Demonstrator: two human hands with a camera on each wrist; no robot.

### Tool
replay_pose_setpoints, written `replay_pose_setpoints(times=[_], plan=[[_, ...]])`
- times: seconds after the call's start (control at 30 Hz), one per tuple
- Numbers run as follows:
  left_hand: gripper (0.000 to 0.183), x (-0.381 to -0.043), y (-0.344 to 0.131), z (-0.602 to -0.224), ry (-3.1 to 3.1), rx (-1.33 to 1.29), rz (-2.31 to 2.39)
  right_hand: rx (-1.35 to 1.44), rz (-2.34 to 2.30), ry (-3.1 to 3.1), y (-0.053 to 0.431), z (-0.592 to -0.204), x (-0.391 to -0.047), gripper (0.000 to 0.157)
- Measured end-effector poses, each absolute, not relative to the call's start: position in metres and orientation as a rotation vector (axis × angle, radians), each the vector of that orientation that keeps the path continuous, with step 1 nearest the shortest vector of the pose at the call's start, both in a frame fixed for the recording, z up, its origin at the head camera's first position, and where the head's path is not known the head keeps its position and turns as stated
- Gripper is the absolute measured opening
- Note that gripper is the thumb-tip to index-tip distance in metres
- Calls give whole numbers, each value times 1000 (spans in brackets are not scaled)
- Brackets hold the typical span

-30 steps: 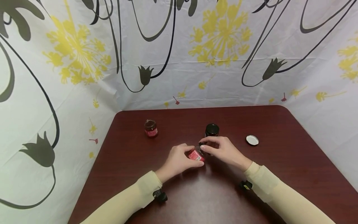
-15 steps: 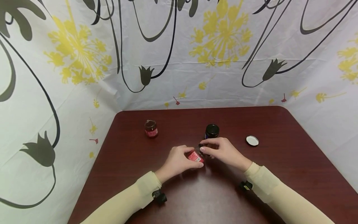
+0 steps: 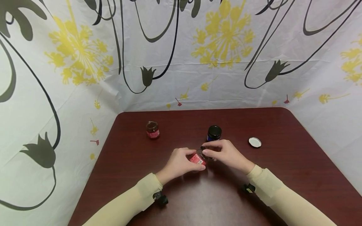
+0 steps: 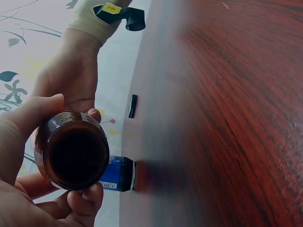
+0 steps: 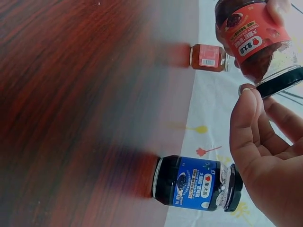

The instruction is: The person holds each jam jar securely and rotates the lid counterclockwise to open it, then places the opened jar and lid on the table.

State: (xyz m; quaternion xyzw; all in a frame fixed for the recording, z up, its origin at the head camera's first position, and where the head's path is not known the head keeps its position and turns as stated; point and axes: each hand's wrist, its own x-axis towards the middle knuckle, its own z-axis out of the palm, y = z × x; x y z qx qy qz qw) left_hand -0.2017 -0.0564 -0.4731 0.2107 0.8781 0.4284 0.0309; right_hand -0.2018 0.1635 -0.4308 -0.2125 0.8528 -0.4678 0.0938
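My left hand point(image 3: 178, 164) grips a small glass jar point(image 5: 255, 35) with a red label, held tilted over the middle of the table. The dark round base of this jar point(image 4: 75, 156) faces the left wrist view. At its mouth my right hand point(image 3: 229, 154) pinches the edge of a black lid point(image 5: 283, 81) between thumb and fingers. The lid lies against the jar's rim, and clear glass shows below the dark contents. Just behind the right hand stands a jar with a blue label point(image 5: 196, 183) and a black lid on it.
A second red-labelled jar point(image 3: 153, 130), without a lid, stands at the back left of the dark red table point(image 3: 135, 185). A loose lid point(image 3: 255, 142) lies at the right with its white inside up. A patterned white cloth point(image 3: 183, 72) hangs behind the table.
Both hands and the jar between them have shifted very slightly toward the person. The right hand keeps its pinch on the lid; the other jars and the loose lid stay put.
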Motion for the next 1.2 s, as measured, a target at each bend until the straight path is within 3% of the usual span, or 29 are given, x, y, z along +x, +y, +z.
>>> replay_pose_setpoints(times=[0.33,1.2], plan=[[71,-201,-57,-472,2682,638,1304,-669,-1386,2507,173,-454,-214,37],[81,-201,-56,-470,2672,620,1274,-689,-1474,2443,176,-458,-213,37]])
